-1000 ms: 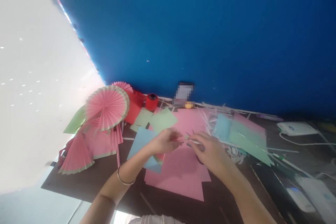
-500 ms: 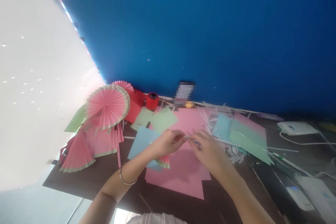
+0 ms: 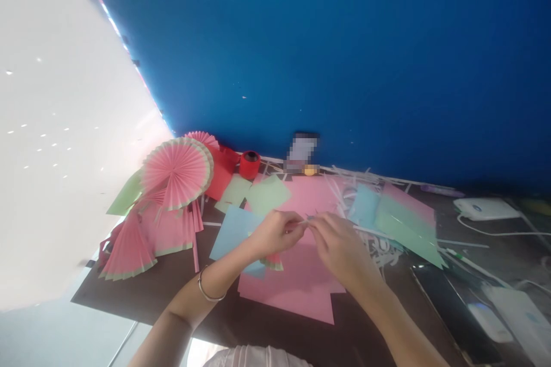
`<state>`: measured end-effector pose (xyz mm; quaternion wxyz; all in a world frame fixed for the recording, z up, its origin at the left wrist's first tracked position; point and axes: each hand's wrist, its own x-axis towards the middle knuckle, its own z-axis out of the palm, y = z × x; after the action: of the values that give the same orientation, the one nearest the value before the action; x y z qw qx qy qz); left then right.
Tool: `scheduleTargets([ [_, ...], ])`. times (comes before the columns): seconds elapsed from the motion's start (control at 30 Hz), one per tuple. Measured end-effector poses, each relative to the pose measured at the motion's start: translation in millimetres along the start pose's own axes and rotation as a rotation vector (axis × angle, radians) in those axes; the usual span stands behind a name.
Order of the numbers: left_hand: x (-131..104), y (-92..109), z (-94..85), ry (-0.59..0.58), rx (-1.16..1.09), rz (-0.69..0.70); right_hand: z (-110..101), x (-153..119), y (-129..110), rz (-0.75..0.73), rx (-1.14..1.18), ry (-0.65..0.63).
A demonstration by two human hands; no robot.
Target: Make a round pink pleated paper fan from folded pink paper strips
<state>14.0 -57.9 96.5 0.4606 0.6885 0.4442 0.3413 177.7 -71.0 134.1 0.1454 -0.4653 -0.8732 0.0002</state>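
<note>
Above the pink paper sheets, my left hand and my right hand meet fingertip to fingertip. Both are closed in a pinch on a thin, pale bit too small to make out. Below my left hand a small pleated pink paper piece with a green edge shows in part; whether that hand holds it is hidden. Blue paper lies under my left forearm. Green paper pieces lie just beyond the hands.
Pleated pink paper fans are piled at the left, near a red roll. Coloured sheets and white paper strips lie to the right. Farther right are a dark phone-like slab and a white device with a cable.
My right hand's fingers have turned and drawn closer together at the left fingertips. The small pleated piece under my left hand has shifted slightly right.
</note>
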Motion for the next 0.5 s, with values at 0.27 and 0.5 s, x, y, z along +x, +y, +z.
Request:
scheduleTargets([
  [0.27, 6, 4, -4.2, 0.096, -0.67, -0.231, 19, -11, 16, -0.112, -0.016, 0.677],
  [0.5, 11, -6, -9.0, 0.131, -0.817, -0.248, 32, -24, 27, 0.517, 0.658, 0.799],
])
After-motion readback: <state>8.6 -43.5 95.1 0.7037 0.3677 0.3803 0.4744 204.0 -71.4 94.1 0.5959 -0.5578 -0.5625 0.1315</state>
